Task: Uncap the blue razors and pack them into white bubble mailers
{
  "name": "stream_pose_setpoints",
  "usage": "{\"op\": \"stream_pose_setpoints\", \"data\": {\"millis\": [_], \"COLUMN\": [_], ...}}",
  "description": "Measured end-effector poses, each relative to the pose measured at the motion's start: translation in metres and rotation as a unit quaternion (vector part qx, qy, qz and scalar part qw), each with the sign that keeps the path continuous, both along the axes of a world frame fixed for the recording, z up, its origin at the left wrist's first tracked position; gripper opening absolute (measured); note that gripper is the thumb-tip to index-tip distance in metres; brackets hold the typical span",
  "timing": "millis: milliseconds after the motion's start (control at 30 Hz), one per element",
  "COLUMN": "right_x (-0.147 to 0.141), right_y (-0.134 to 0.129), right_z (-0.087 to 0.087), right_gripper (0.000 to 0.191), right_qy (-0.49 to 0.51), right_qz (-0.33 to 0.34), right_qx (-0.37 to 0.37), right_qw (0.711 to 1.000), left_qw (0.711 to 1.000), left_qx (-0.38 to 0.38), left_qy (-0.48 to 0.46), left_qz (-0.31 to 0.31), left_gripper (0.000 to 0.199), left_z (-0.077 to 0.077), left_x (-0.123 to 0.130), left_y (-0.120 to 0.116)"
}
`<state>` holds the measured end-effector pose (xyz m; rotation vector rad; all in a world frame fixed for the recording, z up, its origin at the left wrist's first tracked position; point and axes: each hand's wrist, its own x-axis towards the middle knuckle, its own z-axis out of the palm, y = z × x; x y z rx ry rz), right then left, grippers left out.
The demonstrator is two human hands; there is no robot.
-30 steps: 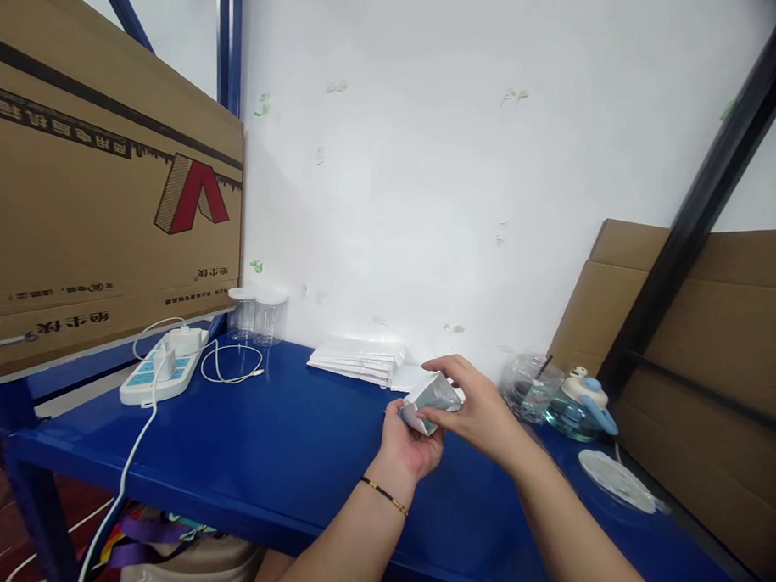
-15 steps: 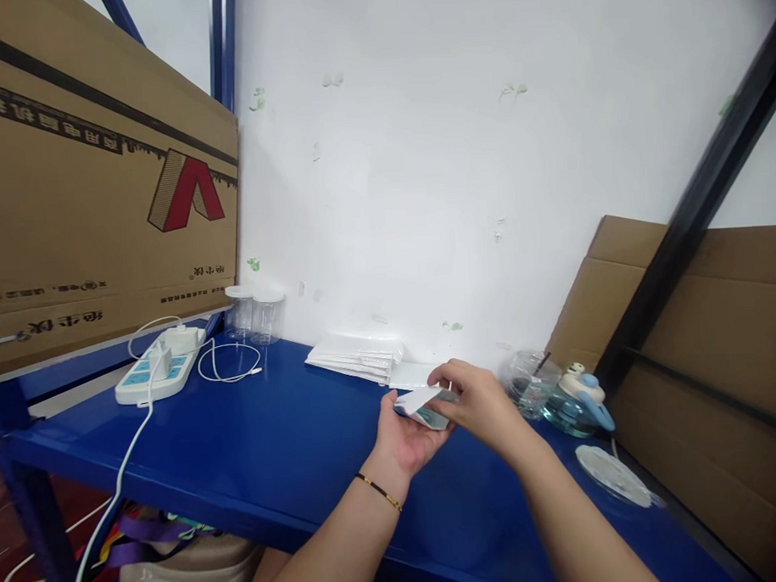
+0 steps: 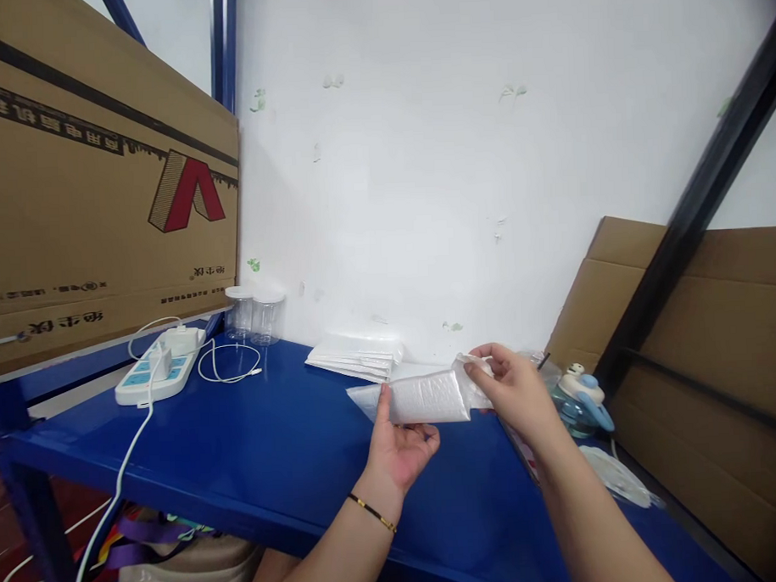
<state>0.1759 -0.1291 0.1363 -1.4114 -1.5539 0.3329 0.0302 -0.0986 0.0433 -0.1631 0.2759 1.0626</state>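
Note:
A white padded envelope [image 3: 423, 398] is stretched lengthwise between my hands above the blue table [image 3: 292, 447]. My left hand [image 3: 399, 448] supports it from below near its left end, thumb over the front and fingers curled under. With thumb and fingers my right hand [image 3: 506, 384] pinches a thin, crinkled white film [image 3: 468, 373] at the envelope's right end. Against the wall behind lies a stack of similar white envelopes [image 3: 352, 358]. Beside my right wrist shows the edge of a pinkish flat thing [image 3: 522, 446], mostly hidden by my forearm.
On the left are a power strip [image 3: 158, 375] with plugs, a white cable [image 3: 229, 377] and two lidded clear jars [image 3: 267, 319]. A teal-based jug [image 3: 576, 403] and a white disc [image 3: 614, 477] sit right. Large cardboard boxes [image 3: 104, 190] flank the table.
The small folded white item over my left palm is gone from view; a longer white envelope now spans both hands. My right hand has shifted right, and the pinkish edge has appeared.

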Motion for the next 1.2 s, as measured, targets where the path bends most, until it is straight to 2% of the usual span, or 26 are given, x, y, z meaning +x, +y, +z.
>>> {"op": "stream_pose_setpoints", "data": {"millis": [67, 200, 267, 333, 400, 467, 500, 567, 633, 733, 800, 933, 1000, 1067, 1133, 1200], "right_x": [0.005, -0.002, -0.010, -0.017, -0.016, -0.009, -0.004, 0.005, 0.011, 0.012, 0.012, 0.016, 0.021, 0.028, 0.035, 0.045], "right_y": [0.001, -0.006, -0.016, -0.029, -0.040, -0.048, -0.050, -0.052, -0.050, -0.047, -0.044, -0.040, -0.038, -0.035, -0.029, -0.016], "right_z": [-0.015, -0.047, -0.061, -0.075, -0.092, -0.112, -0.121, -0.136, -0.145, -0.143, -0.135, -0.120, -0.117, -0.114, -0.109, -0.101], "right_gripper": [0.029, 0.034, 0.038, 0.040, 0.040, 0.041, 0.042, 0.048, 0.056, 0.061, 0.059, 0.051, 0.051, 0.048, 0.035, 0.025], "right_qy": [0.103, 0.271, 0.311, 0.312, 0.256, 0.114, 0.014, -0.173, -0.304, -0.384, -0.409, -0.449, -0.434, -0.385, -0.290, -0.152], "right_qz": [0.037, 0.116, 0.150, 0.173, 0.150, 0.074, 0.041, 0.026, 0.031, 0.017, 0.029, 0.118, 0.161, 0.172, 0.101, -0.015], "right_qx": [-0.051, -0.120, -0.134, -0.110, -0.005, 0.164, 0.235, 0.310, 0.341, 0.371, 0.371, 0.327, 0.310, 0.296, 0.260, 0.177], "right_qw": [0.993, 0.948, 0.929, 0.928, 0.955, 0.977, 0.971, 0.934, 0.889, 0.845, 0.833, 0.823, 0.830, 0.857, 0.916, 0.972], "left_qw": [0.999, 0.991, 0.982, 0.974, 0.970, 0.969, 0.971, 0.975, 0.978, 0.980, 0.979, 0.971, 0.969, 0.968, 0.967, 0.965], "left_qx": [0.019, 0.086, 0.128, 0.132, 0.105, 0.074, 0.058, 0.036, 0.029, 0.038, 0.043, 0.069, 0.096, 0.126, 0.151, 0.169], "left_qy": [0.022, 0.053, 0.066, 0.105, 0.152, 0.182, 0.190, 0.197, 0.198, 0.197, 0.200, 0.227, 0.229, 0.217, 0.202, 0.198], "left_qz": [0.039, 0.086, 0.120, 0.148, 0.160, 0.150, 0.136, 0.096, 0.055, 0.013, -0.002, -0.006, -0.002, 0.007, 0.019, 0.028], "left_gripper": [0.037, 0.037, 0.038, 0.040, 0.042, 0.042, 0.041, 0.038, 0.037, 0.038, 0.039, 0.042, 0.044, 0.046, 0.050, 0.053], "left_z": [-0.002, -0.002, -0.003, -0.006, -0.010, -0.014, -0.015, -0.015, -0.015, -0.018, -0.022, -0.032, -0.033, -0.031, -0.029, -0.029], "left_x": [-0.002, -0.004, -0.004, -0.005, -0.006, -0.008, -0.009, -0.010, -0.008, -0.002, 0.002, 0.006, 0.002, -0.006, -0.018, -0.030], "left_y": [-0.004, -0.012, -0.014, -0.012, -0.008, -0.004, -0.004, -0.007, -0.013, -0.025, -0.030, -0.033, -0.032, -0.030, -0.028, -0.025]}}
